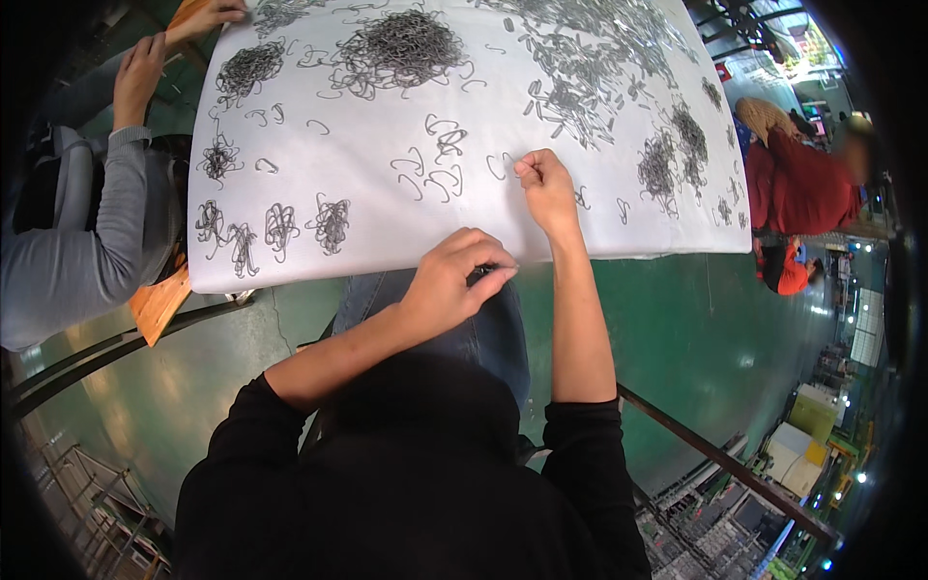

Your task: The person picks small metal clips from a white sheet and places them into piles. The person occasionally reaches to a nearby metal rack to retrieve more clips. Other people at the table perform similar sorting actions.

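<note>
My left hand (454, 274) is curled at the near edge of the white-covered table (367, 256), with dark wire hooks partly showing between thumb and fingers. Over the tabletop, my right hand (547, 193) is closed in a pinch. Just left of its fingertips is a bent wire hook (496, 168); whether the fingers grip it, I cannot tell. Several loose hooks (445, 181) lie to the left of that hand. Farther back rises a big heap of hooks (411, 48). Small bunches of hooks (332, 222) sit along the near left edge.
Short straight-looking metal pieces (575, 97) spread across the back right. More dark piles (657, 169) lie near the right edge. A person in a grey sleeve (121, 193) sits at the left side, hands by the table corner. Another person in dark red (807, 184) is beyond the right edge.
</note>
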`<act>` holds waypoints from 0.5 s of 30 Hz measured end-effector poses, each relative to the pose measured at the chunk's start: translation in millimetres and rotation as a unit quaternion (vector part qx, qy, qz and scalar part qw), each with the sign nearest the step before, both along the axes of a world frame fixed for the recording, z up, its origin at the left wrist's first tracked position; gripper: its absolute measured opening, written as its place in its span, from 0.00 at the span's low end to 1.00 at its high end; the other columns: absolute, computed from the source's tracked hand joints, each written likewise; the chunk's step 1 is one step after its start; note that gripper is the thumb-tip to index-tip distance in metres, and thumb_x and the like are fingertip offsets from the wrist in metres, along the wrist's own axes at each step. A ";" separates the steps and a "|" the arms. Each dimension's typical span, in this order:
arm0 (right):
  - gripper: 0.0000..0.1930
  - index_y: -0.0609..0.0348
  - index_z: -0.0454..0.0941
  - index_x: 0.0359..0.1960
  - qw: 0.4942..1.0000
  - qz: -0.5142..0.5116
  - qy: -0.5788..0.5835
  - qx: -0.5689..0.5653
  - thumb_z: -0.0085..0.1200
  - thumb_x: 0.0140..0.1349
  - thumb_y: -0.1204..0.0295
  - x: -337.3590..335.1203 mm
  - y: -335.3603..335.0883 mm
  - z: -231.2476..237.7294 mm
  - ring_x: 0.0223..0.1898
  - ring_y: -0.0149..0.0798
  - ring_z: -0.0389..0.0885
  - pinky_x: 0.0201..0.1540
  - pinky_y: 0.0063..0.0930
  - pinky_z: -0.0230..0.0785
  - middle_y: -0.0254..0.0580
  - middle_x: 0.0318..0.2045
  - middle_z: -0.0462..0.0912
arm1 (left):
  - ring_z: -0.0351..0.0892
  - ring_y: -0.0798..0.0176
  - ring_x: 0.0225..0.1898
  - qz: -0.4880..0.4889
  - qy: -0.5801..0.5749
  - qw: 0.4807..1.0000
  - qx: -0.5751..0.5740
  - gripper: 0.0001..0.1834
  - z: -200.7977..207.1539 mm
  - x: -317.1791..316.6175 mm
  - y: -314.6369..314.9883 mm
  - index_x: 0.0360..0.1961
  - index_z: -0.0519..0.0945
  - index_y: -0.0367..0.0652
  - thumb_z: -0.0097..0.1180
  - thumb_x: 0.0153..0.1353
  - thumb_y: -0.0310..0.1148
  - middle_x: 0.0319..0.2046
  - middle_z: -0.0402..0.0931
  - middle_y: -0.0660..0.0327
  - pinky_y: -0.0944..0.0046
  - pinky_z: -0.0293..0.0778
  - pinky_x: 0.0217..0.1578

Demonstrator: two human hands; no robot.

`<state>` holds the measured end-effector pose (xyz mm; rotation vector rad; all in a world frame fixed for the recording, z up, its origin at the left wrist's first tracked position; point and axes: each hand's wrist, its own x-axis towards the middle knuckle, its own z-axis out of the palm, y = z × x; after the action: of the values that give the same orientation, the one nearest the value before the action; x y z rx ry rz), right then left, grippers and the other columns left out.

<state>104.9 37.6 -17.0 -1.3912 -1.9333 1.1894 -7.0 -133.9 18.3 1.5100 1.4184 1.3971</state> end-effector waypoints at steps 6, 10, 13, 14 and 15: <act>0.12 0.60 0.70 0.45 0.945 -0.094 0.279 -0.145 0.58 0.62 0.77 35.8 -67.3 44.4 0.28 0.28 0.77 0.27 0.20 0.65 0.37 0.30 0.80 | 0.79 0.56 0.36 0.005 0.026 1.000 -0.013 0.06 4.6 3.2 3.4 0.34 0.82 0.38 0.64 0.54 0.25 0.35 0.80 0.57 0.61 0.76 0.37; 0.16 0.63 0.66 0.48 0.922 -0.114 0.346 -0.132 0.58 0.60 0.81 50.0 -121.0 72.3 0.31 0.30 0.81 0.25 0.18 0.68 0.41 0.34 0.81 | 0.80 0.57 0.37 0.006 0.023 1.000 -0.017 0.06 8.7 6.8 5.5 0.35 0.83 0.38 0.64 0.54 0.25 0.35 0.80 0.58 0.61 0.76 0.36; 0.16 0.59 0.68 0.45 0.920 -0.167 0.341 -0.097 0.61 0.58 0.81 50.3 -140.5 74.9 0.30 0.31 0.82 0.23 0.19 0.67 0.40 0.35 0.83 | 0.80 0.57 0.37 0.004 0.028 0.999 -0.016 0.07 10.6 10.7 6.1 0.35 0.83 0.39 0.64 0.54 0.25 0.34 0.80 0.58 0.61 0.76 0.36; 0.16 0.57 0.69 0.43 0.915 -0.181 0.350 -0.091 0.61 0.58 0.82 50.5 -143.7 74.1 0.30 0.31 0.82 0.25 0.18 0.69 0.38 0.35 0.83 | 0.80 0.57 0.37 0.002 0.027 0.999 -0.017 0.07 10.9 12.1 6.3 0.35 0.83 0.39 0.64 0.54 0.25 0.34 0.80 0.58 0.61 0.76 0.36; 0.15 0.57 0.69 0.43 0.916 -0.190 0.346 -0.071 0.61 0.58 0.82 49.8 -145.2 72.5 0.30 0.31 0.82 0.26 0.19 0.70 0.39 0.35 0.83 | 0.80 0.57 0.37 0.002 0.026 1.000 -0.018 0.06 11.0 13.5 6.6 0.35 0.83 0.39 0.64 0.54 0.25 0.34 0.80 0.58 0.61 0.76 0.36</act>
<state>154.7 -107.6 55.5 -1.1226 -1.0529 1.3938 6.5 -127.3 29.3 1.5312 1.4704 1.3377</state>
